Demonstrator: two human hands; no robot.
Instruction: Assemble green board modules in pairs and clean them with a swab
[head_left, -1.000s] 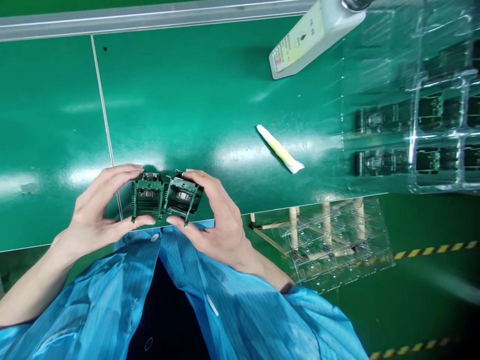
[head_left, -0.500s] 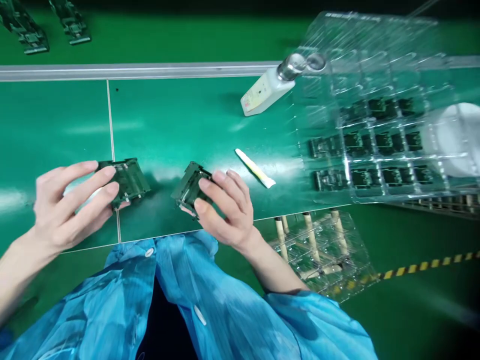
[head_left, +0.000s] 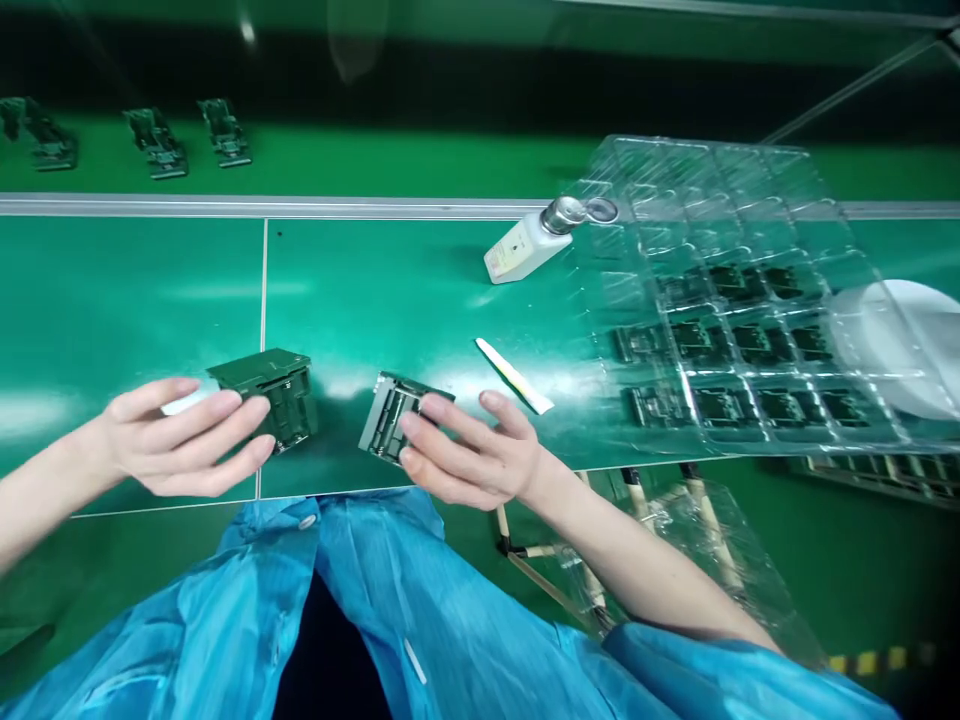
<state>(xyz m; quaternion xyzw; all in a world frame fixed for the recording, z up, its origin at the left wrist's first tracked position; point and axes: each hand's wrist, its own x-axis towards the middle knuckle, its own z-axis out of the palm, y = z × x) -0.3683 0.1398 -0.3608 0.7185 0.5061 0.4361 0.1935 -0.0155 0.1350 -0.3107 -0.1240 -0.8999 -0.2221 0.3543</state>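
Observation:
My left hand [head_left: 191, 440] is closed on a dark box-shaped plastic part [head_left: 262, 370], gripping it from its left side. A flat panel forms the part's top, and its open, ribbed inside faces right. In my right hand [head_left: 476, 450] is a second dark plastic part [head_left: 386, 420], pinched at its right side. Slots and a light, bar-like strip show on this one. The two parts are held apart, just above the green bench mat [head_left: 360, 300]. My fingers hide some of each part.
A white flat stick [head_left: 514, 375] lies right of my right hand. Behind it stands a white bottle [head_left: 529, 245] with a metal cap. Clear compartment trays [head_left: 720, 200] with dark parts and a white round container [head_left: 900, 350] are at right. More parts [head_left: 156, 140] sit at back left.
My left hand has turned its part so the flat panel faces up. The part in my right hand has also rotated. The view has tipped upward, so the bench appears lower.

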